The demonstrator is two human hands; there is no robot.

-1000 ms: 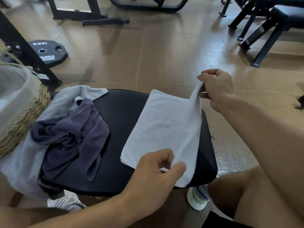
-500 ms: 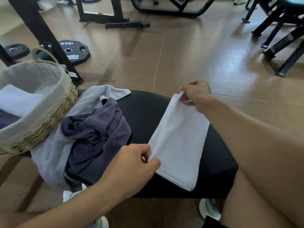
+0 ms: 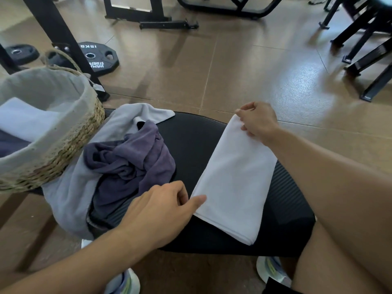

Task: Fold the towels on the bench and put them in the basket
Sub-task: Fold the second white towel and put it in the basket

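**Towel folded narrow on the bench**

Since a moment ago: white towel [image 3: 231,181] now flat, a long folded strip across the black bench [image 3: 191,141]. At left, basket [image 3: 70,145] with folded towels inside; beside it, grey towel [image 3: 70,187] and purple towel [image 3: 131,162] heaped unfolded. Left hand [image 3: 161,211] apparently pinching the near corner, thumb on top. Right hand [image 3: 257,122] clamped on the far corner, fingers curled.

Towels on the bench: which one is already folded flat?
The white towel, a smooth strip between both hands; the purple towel and grey towel lie crumpled near the basket.
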